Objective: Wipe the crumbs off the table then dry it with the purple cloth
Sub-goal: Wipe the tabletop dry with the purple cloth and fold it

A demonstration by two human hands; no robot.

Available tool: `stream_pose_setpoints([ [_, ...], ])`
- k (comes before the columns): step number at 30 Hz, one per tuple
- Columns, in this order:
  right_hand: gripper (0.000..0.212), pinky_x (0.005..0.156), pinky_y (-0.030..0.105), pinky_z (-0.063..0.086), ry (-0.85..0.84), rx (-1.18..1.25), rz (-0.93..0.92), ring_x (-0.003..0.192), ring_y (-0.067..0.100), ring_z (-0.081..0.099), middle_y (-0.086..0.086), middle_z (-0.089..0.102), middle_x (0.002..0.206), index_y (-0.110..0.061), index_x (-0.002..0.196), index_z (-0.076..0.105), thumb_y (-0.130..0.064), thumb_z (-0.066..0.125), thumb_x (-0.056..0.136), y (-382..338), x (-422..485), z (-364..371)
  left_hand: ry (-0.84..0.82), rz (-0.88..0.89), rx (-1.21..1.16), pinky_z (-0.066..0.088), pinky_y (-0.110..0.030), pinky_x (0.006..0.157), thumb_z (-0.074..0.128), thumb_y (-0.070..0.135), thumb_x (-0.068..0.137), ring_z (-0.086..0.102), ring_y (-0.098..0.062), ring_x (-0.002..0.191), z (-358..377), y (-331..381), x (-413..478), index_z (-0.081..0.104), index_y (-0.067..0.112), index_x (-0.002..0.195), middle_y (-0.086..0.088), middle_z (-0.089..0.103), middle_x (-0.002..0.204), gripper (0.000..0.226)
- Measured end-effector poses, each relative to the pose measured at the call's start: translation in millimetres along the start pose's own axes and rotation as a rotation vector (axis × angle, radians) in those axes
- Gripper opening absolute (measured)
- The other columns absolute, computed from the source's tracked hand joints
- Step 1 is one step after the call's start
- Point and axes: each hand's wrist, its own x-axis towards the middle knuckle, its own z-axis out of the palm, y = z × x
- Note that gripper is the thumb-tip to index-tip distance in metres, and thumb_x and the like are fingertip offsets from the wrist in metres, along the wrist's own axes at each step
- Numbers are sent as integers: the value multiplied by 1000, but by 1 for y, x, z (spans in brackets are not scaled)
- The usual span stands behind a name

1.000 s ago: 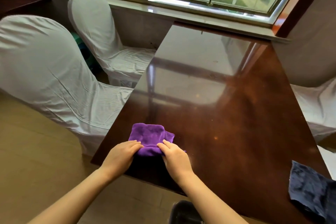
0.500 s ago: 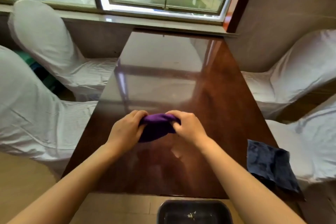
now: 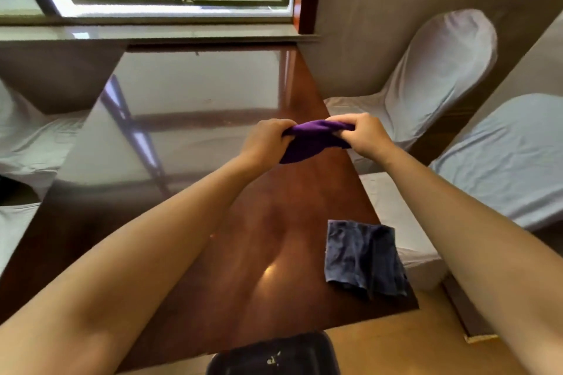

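Note:
The purple cloth (image 3: 307, 143) hangs bunched in the air above the right side of the glossy brown table (image 3: 195, 137). My left hand (image 3: 265, 140) grips its left end and my right hand (image 3: 364, 135) grips its right end, so the cloth is stretched between them, clear of the tabletop. A dark blue cloth (image 3: 362, 256) lies crumpled flat near the table's front right corner. No crumbs stand out on the shiny surface.
A dark tray (image 3: 274, 356) with a few pale bits in it sits below the table's near edge. White-covered chairs stand on the right (image 3: 432, 76) and left (image 3: 33, 137). A window and sill (image 3: 158, 30) run along the far end.
Both hands picked the purple cloth up from the near left of the table and carried it, bunched, to the right. The view swung right as well.

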Motion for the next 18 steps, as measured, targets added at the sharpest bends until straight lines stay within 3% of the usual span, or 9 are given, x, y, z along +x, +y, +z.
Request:
stream_pose_setpoints([
  [3, 31, 85, 21, 43, 35, -59, -16, 102, 19, 59, 10, 68, 113, -12, 111, 66, 1, 55, 84, 53, 9, -16, -42, 22, -3, 47, -38, 70, 51, 9, 84, 62, -33, 86, 51, 12, 27, 67, 9, 93, -14, 71, 95, 19],
  [6, 36, 99, 34, 43, -3, -187, -56, 111, 28, 58, 12, 67, 117, -12, 110, 67, 5, 58, 79, 110, 4, -12, -88, 25, 45, 43, -36, 72, 53, 7, 79, 62, -33, 90, 104, 8, 29, 67, 11, 95, -14, 71, 97, 22],
  [10, 43, 103, 38, 38, -214, -378, 32, 116, 25, 48, 2, 59, 130, -25, 115, 65, -1, 59, 80, 189, -19, 6, -257, -17, 99, 47, -40, 88, 51, 8, 80, 57, -31, 107, 178, 2, 6, 64, 14, 108, -11, 67, 114, 32],
  [14, 45, 106, 37, 35, -355, -391, 68, 124, 21, 44, -3, 52, 138, -30, 123, 57, -8, 58, 85, 227, -47, 22, -426, -41, 148, 28, -36, 109, 46, 13, 89, 37, -26, 134, 214, 1, -18, 49, 14, 131, -10, 47, 141, 42],
  [18, 48, 112, 41, 24, -376, -410, -15, 135, 21, 33, -3, 43, 145, -28, 132, 48, -15, 56, 86, 230, -52, 27, -416, -64, 158, 29, -35, 110, 44, 17, 89, 33, -20, 137, 213, -2, -21, 48, 18, 131, -5, 43, 145, 42],
])
